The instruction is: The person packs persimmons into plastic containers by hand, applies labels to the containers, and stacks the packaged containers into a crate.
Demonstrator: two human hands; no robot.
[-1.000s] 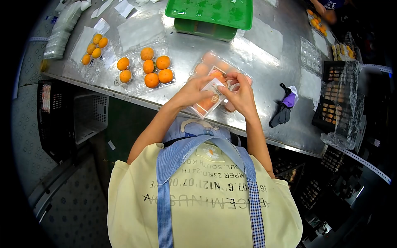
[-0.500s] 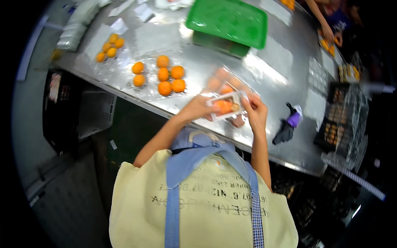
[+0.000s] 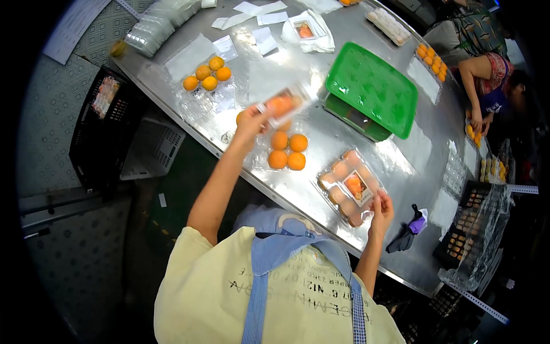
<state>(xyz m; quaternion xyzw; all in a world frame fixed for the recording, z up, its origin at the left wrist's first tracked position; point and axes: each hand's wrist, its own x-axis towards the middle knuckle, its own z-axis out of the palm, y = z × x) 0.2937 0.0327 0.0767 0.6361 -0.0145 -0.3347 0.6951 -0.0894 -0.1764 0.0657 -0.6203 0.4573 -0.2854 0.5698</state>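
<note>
My left hand pinches a small stack of labels printed with orange fruit, slightly blurred, above the table. Under that hand lies an open clear plastic tray holding several oranges; one more orange peeks out beside the fingers. At the near edge, my right hand grips the right corner of a closed plastic clamshell filled with fruit. A label with a fruit picture sits on its lid.
A green-lidded box stands mid-table. More oranges lie in a tray at left, near stacked clear clamshells. Purple-and-black gloves lie at right, by a black crate. A co-worker handles fruit across the table.
Both hands were together over the clamshell; my left hand has moved left and away with the label stack. A label now shows on the clamshell's lid. The camera view has shifted.
</note>
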